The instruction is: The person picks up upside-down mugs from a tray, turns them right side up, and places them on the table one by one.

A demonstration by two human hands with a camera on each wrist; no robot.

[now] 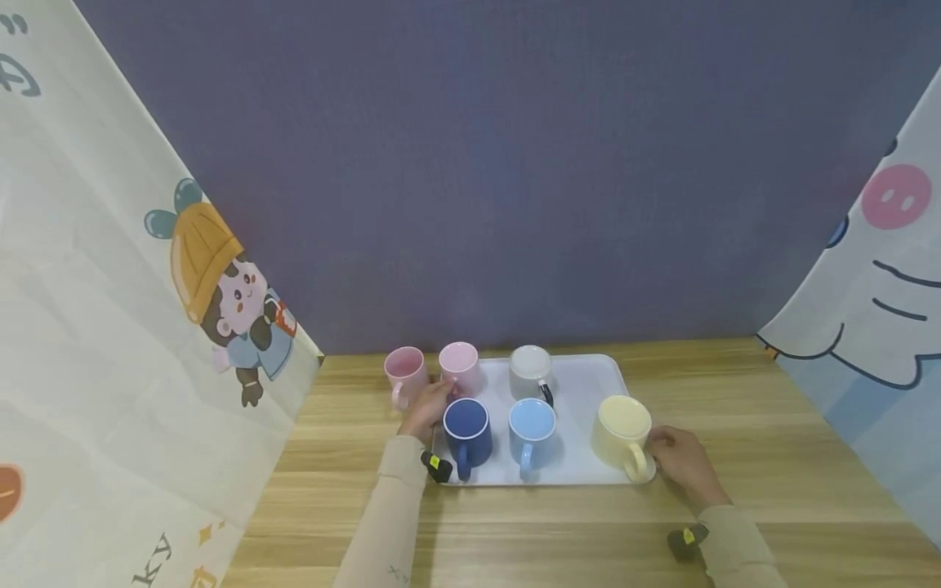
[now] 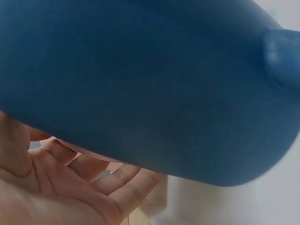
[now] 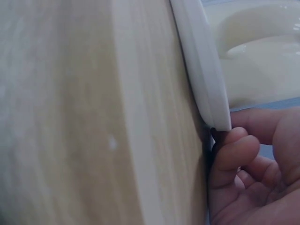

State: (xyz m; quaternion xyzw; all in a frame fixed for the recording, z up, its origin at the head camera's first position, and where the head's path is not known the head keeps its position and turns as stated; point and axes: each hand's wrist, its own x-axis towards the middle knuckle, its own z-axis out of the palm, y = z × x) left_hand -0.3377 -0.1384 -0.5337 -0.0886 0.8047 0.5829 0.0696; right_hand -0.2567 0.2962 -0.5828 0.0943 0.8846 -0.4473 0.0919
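Note:
My left hand (image 1: pixel 426 407) reaches past the dark blue mug (image 1: pixel 466 429) and holds the light pink mug (image 1: pixel 461 371) low on its near side. In the left wrist view, the blue mug's wall (image 2: pixel 140 89) fills the picture and hides the left fingertips; a strip of pink shows behind it. The light pink mug stands at the back left corner of the white tray (image 1: pixel 573 474). At the tray's front right corner, my right hand (image 1: pixel 684 461) pinches the rim, fingers curled around the edge (image 3: pixel 220 93), close beside the yellow mug (image 1: pixel 617 429).
Also upright on the tray are a light blue mug (image 1: pixel 532 429) and a white mug with a black handle (image 1: pixel 528 377). A rose-pink mug (image 1: pixel 407 380) stands left of the tray on the wooden table (image 1: pixel 544 535). A dark panel (image 1: pixel 500 180) rises behind; printed curtains hang at both sides.

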